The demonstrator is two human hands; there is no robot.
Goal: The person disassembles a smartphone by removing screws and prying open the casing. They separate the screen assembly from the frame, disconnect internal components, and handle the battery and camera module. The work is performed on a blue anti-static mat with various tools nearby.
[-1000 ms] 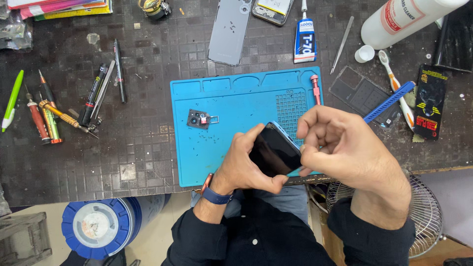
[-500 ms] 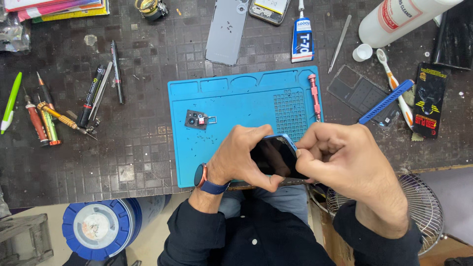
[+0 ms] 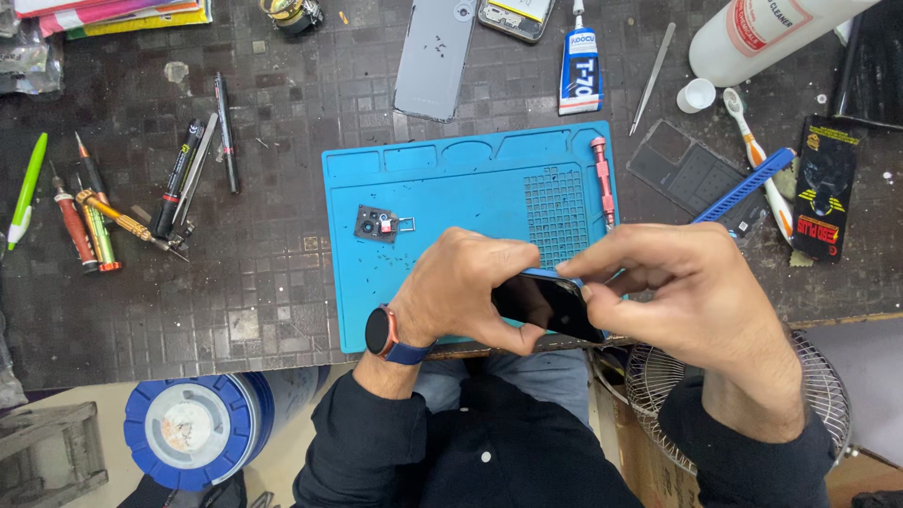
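A dark smartphone (image 3: 546,303) with a blue edge is gripped between both hands over the near edge of a blue work mat (image 3: 442,198). My left hand (image 3: 466,287), with a watch on its wrist, wraps the phone's left end. My right hand (image 3: 682,296) pinches the phone's right end, fingertips on its top edge. A small black camera module (image 3: 378,224) lies on the mat to the left of the hands. A red screwdriver (image 3: 602,179) rests at the mat's right side.
Screwdrivers and pens (image 3: 113,202) lie at the left. A grey phone back cover (image 3: 435,52), a glue tube (image 3: 578,66), tweezers (image 3: 652,66), a white bottle (image 3: 762,33) and a toothbrush (image 3: 757,165) sit at the back. A blue tub (image 3: 193,428) stands below the table, a fan guard (image 3: 809,395) at the right.
Both hands shifted a little left and turned the phone from tilted to nearly flat over the mat's near edge. My right fingers now reach further along its top edge.
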